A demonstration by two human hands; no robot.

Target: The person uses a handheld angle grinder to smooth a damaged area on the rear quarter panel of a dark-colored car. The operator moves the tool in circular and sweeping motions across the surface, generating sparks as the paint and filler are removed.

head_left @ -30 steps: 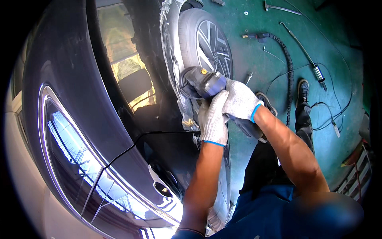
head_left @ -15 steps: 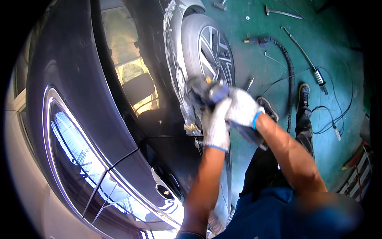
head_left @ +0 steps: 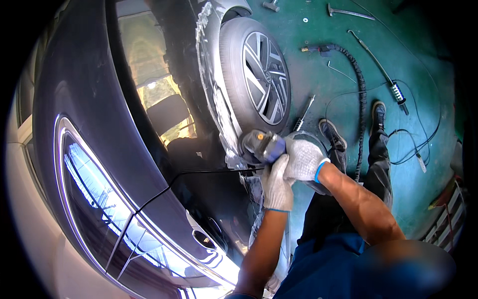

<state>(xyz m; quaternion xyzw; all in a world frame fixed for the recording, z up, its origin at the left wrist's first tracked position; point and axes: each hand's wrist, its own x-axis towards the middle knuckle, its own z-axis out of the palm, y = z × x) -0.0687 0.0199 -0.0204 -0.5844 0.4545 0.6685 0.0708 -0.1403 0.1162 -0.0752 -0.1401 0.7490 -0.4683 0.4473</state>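
Right hand [head_left: 304, 159] and left hand [head_left: 277, 185], white-gloved, adjoining: both grasping one power tool [head_left: 265, 145]. Tool: dark, blue-banded, orange spot on top; beside scraped bodywork [head_left: 221, 117], lower along it than half a second ago, baring more wheel [head_left: 256, 74]. Working face hidden; handle largely covered; contact unclear from here.

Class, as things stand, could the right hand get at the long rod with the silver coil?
Probably not: the right hand is wrapped around the power tool, and the rod lies apart on the floor.
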